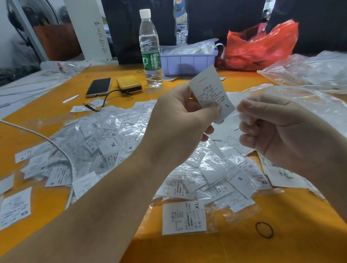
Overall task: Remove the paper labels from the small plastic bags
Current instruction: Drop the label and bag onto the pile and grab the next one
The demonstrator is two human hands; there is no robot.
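From the head view, my left hand (181,119) is raised over the bench (282,251), its grip pinching a paper label (211,91) marked "L". My right hand (284,132) curls just beside it, pinching a thin clear bag (238,114). Bagged labels (112,146) reading XL, S and XS lie heaped below.

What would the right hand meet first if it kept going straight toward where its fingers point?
The right hand has its curled fingers facing left, toward the L label pinched in the left hand. It would probably meet that label's lower edge first, though depth is unclear from one view.
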